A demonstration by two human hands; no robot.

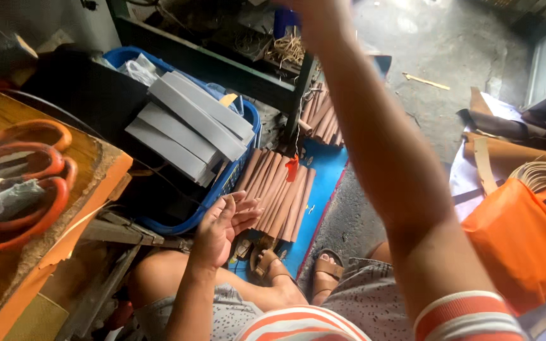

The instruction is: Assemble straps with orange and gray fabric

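Striped sleeves are seen nearest; the right hand (311, 7) is raised past the frame's top, its grip not discernible. Nothing is held by the open left hand (222, 224), spread beside the brown leather strips (279, 192) laid on the blue mat (323, 183); a reaching step is judged.

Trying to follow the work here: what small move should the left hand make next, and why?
Probably reach down to the brown strips: the left hand hovers open and empty just beside them, palm up. The right hand is raised out of the frame top, so its grip is unclear.
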